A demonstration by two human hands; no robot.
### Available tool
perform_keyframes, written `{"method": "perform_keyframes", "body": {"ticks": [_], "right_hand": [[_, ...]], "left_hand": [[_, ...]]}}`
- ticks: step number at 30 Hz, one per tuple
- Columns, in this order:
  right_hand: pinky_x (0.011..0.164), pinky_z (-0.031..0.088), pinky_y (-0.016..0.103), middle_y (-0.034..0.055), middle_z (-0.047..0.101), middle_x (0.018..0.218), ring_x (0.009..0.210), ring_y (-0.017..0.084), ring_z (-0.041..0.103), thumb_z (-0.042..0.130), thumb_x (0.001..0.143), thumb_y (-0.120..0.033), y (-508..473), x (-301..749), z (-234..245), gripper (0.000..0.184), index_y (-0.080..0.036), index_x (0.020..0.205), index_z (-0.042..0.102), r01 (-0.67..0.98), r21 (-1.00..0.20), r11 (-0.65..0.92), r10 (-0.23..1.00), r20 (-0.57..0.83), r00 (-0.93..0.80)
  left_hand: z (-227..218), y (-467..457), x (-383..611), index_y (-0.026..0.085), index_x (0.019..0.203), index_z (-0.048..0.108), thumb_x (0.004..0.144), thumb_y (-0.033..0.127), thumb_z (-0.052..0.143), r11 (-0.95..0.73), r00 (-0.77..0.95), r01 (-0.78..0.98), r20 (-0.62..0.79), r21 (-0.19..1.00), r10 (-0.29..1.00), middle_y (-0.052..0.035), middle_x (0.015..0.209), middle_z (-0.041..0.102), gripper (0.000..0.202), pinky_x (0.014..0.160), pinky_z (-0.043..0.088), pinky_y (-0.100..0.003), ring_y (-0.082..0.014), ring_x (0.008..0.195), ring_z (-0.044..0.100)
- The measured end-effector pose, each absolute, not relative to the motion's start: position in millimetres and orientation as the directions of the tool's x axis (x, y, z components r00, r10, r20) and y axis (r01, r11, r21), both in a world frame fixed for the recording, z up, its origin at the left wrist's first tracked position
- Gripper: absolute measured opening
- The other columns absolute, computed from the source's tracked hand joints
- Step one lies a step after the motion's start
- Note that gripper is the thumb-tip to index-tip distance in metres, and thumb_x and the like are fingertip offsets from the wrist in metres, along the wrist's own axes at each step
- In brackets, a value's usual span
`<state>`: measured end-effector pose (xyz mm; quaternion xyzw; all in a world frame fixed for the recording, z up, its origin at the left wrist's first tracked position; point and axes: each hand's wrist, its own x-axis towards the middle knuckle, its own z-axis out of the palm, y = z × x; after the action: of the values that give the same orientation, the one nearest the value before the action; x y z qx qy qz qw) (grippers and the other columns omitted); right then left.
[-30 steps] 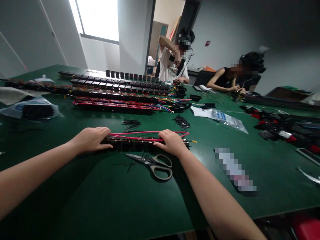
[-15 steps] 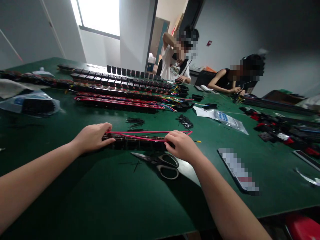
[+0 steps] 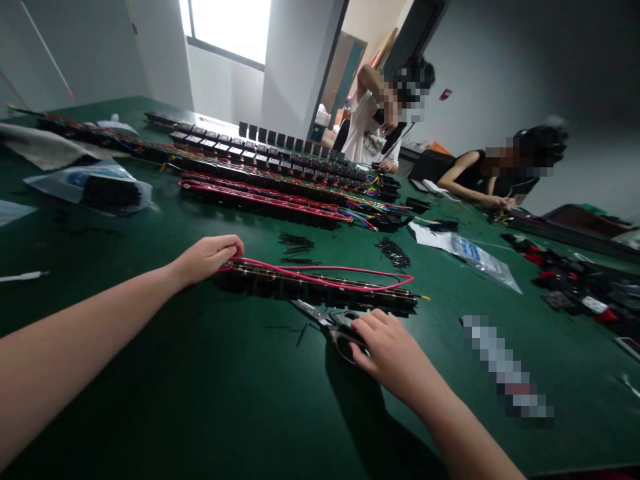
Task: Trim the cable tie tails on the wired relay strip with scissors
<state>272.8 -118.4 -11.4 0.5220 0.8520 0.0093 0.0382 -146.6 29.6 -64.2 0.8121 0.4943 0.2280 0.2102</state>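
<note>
A long black strip assembly (image 3: 320, 287) lies on the green table, with a looped red wire (image 3: 350, 269) running along its top. My left hand (image 3: 213, 257) is closed in a pinch on the red wire at the strip's left end. A yellow wire tip (image 3: 425, 298) pokes out at the right end. Just in front of the strip lies a pair of scissors (image 3: 327, 325), blades toward the left. My right hand (image 3: 387, 340) has its fingers curled over the scissors' handles, partly hiding them.
Several similar wired strips (image 3: 270, 193) lie farther back. Small piles of black cable ties (image 3: 295, 247) sit behind my strip. Plastic bags (image 3: 483, 255) rest to the right and left. A blurred flat object (image 3: 505, 367) lies at right. Two people (image 3: 375, 127) work across the table.
My right hand has let go of the strip and red wire and come down onto the scissors' handles. My left hand stays at the strip's left end. The whole view has shifted and tilted.
</note>
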Motion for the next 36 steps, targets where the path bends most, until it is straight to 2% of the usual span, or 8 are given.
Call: {"method": "perform_keyframes", "body": {"ticks": [4,7,11,15,18,21,29,36], "right_hand": [[0.078,0.056,0.040,0.0091,0.081,0.098,0.087,0.027,0.072,0.074,0.094,-0.019,-120,267,-12,0.006,-0.022,0.099,0.072,0.889,0.036,0.456,0.890,-0.051,-0.454],[0.078,0.059,0.039,0.0084,0.082,0.101,0.089,0.026,0.076,0.075,0.096,-0.019,-124,269,-5,0.009,-0.022,0.105,0.074,0.899,0.008,0.438,0.898,-0.052,-0.437],[0.104,0.063,0.041,0.0108,0.082,0.128,0.119,0.027,0.077,0.075,0.103,-0.027,-115,278,12,0.026,-0.023,0.128,0.073,0.928,-0.015,0.372,0.928,-0.026,-0.373],[0.120,0.057,0.051,0.0138,0.077,0.139,0.137,0.030,0.069,0.067,0.110,-0.032,-69,297,25,0.025,-0.020,0.131,0.073,0.974,0.049,0.223,0.974,0.019,-0.224],[0.115,0.062,0.054,0.0107,0.073,0.145,0.133,0.028,0.071,0.073,0.109,-0.044,-24,320,30,0.037,-0.020,0.138,0.072,0.992,0.098,0.079,0.996,0.020,-0.082],[0.107,0.067,0.050,0.0110,0.073,0.143,0.124,0.026,0.074,0.074,0.109,-0.046,10,340,33,0.040,-0.020,0.140,0.071,0.989,0.142,-0.035,0.997,-0.060,0.044],[0.106,0.067,0.049,0.0106,0.074,0.142,0.123,0.025,0.075,0.075,0.109,-0.045,49,326,17,0.040,-0.020,0.139,0.072,0.971,0.112,0.213,0.925,-0.342,-0.164],[0.102,0.068,0.046,0.0101,0.075,0.139,0.117,0.023,0.076,0.073,0.110,-0.046,47,316,24,0.039,-0.020,0.139,0.071,0.960,0.081,0.267,0.912,-0.342,-0.225]], "left_hand": [[-57,28,-151,0.021,0.101,0.075,0.105,0.053,0.040,-0.469,0.462,0.754,0.137,0.460,0.876,-0.0081,0.101,0.080,0.048,0.076,0.053,-0.033,-0.0231,0.088,0.073],[-57,27,-151,0.023,0.110,0.078,0.102,0.063,0.046,-0.521,0.515,0.773,0.122,0.362,0.849,-0.0091,0.111,0.081,0.052,0.074,0.048,-0.033,-0.0246,0.090,0.073],[-61,27,-148,0.025,0.120,0.081,0.098,0.078,0.054,-0.583,0.575,0.770,0.112,0.260,0.810,-0.0108,0.112,0.080,0.063,0.070,0.044,-0.033,-0.0266,0.087,0.072],[-66,28,-147,0.024,0.123,0.081,0.103,0.080,0.050,-0.614,0.606,0.762,0.108,0.205,0.788,-0.0109,0.108,0.077,0.067,0.065,0.039,-0.031,-0.0242,0.078,0.068],[-66,26,-148,0.023,0.126,0.079,0.110,0.077,0.043,-0.626,0.617,0.757,0.108,0.190,0.779,-0.0086,0.107,0.076,0.067,0.066,0.039,-0.029,-0.0217,0.080,0.067],[-66,24,-149,0.023,0.128,0.078,0.111,0.077,0.041,-0.624,0.615,0.760,0.111,0.182,0.781,-0.0074,0.106,0.075,0.068,0.067,0.041,-0.030,-0.0218,0.081,0.067],[-73,30,-149,0.025,0.123,0.081,0.106,0.080,0.041,-0.621,0.611,0.761,0.117,0.187,0.783,-0.0116,0.107,0.077,0.070,0.069,0.050,-0.037,-0.0262,0.081,0.072],[-74,31,-149,0.027,0.122,0.080,0.106,0.079,0.044,-0.621,0.611,0.767,0.112,0.160,0.784,-0.0114,0.106,0.079,0.066,0.067,0.049,-0.035,-0.0267,0.081,0.073]]}}
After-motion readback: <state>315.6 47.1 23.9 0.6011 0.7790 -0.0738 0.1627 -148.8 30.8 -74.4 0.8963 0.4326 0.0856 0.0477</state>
